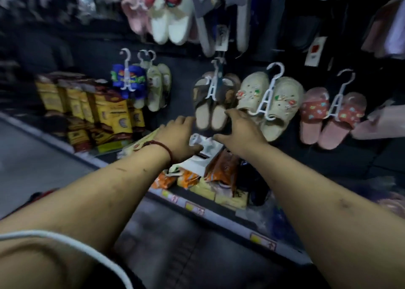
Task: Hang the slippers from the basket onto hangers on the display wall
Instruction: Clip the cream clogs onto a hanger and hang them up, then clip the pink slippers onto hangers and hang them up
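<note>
A brown-strapped pair of slippers [210, 104] hangs on a white hanger [213, 84] on the dark display wall [184, 69]. My left hand [179, 137] reaches just below and left of its soles, fingers apart, holding nothing. Fingers spread, my right hand [238, 128] is at the pair's lower right edge, next to a beige pair [269, 104]; whether it touches them I cannot tell. A blue pair [129, 80], a cream pair [157, 87] and a red-strapped pink pair [328, 117] hang alongside. No basket is in view.
A shelf [219, 212] with price tags runs below the wall, holding yellow and brown packets [98, 111], orange packets [221, 170] and a white packet [201, 150] under my hands. More slippers hang in the upper row [171, 21]. Grey floor lies at left.
</note>
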{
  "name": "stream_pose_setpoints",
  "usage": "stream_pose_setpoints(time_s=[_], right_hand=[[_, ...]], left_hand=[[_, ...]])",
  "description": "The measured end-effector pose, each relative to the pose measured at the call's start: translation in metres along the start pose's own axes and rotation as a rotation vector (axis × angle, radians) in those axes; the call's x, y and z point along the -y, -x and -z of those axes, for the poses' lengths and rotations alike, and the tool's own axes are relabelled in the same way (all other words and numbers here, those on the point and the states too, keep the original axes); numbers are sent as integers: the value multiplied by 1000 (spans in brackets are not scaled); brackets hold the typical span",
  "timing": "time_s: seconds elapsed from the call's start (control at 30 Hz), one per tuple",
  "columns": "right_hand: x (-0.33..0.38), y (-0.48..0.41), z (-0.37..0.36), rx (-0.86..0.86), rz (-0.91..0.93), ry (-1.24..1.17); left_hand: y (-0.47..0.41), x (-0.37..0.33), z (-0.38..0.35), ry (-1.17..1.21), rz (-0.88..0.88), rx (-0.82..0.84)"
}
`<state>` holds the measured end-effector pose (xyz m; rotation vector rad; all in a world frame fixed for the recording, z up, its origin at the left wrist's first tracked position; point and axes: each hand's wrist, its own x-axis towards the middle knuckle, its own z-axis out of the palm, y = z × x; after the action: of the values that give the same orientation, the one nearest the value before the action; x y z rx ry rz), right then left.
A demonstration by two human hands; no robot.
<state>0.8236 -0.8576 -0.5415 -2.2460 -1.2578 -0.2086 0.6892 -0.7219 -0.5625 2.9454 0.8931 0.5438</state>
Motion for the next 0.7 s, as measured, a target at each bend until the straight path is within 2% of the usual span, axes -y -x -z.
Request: stream_pose_setpoints(time_s=[0.17,0.43,0.57,0.7], right_hand=[[73,14,-59,198,218,-72],[203,55,-165,498,611,-100],[252,79,-211,642,747,-78],[276,99,-266,764,842,-38]], left_hand=[[83,78,18,-108,185,-6],[239,175,36,-205,621,79],[301,209,37,-207,778,140],[350,237,7,-176,883,205]])
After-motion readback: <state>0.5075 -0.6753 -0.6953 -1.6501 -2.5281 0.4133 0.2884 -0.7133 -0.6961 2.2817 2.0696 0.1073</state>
